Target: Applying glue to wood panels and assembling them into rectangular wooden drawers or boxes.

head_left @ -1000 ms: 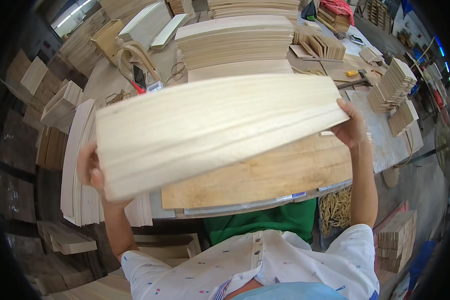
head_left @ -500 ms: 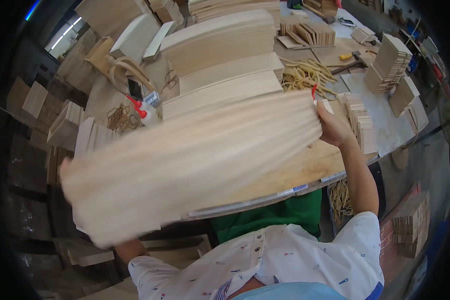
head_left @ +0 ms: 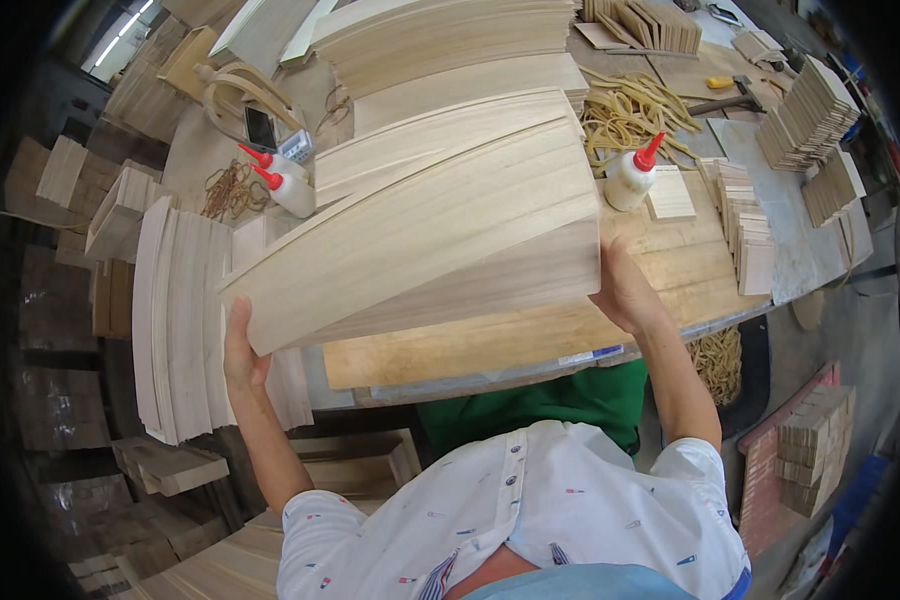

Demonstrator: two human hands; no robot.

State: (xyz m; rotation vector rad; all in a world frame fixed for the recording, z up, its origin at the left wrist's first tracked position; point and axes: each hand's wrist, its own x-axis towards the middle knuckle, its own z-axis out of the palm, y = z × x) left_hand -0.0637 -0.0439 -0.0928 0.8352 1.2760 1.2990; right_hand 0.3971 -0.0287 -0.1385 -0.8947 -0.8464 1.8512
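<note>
Between both hands I hold long, thin wooden boards [head_left: 420, 215], slightly fanned and slanting up to the right above the bench. A darker board face [head_left: 490, 275] shows along their lower side. My left hand [head_left: 245, 345] is closed on the left end, thumb on top. At the right end, my right hand [head_left: 625, 285] grips the edge; its fingertips are partly hidden behind the boards. A white glue bottle [head_left: 628, 185] with a red nozzle stands just beyond my right hand, beside a small wooden block [head_left: 670, 195]. The boards' far edge overlaps a board stack [head_left: 370, 165].
More board stacks stand at the far side [head_left: 450, 45] and left [head_left: 175, 320]. Two glue bottles [head_left: 288, 190] stand back left near a phone [head_left: 260, 128]. Yellowish bands [head_left: 635, 115], a hammer [head_left: 730, 103] and small wooden pieces [head_left: 740, 235] lie right. The bench's front edge [head_left: 450, 390] is near me.
The boards have swung up from the lower left to over the bench, lying more level. My left hand has come into view, and the right-hand glue bottle now shows fully.
</note>
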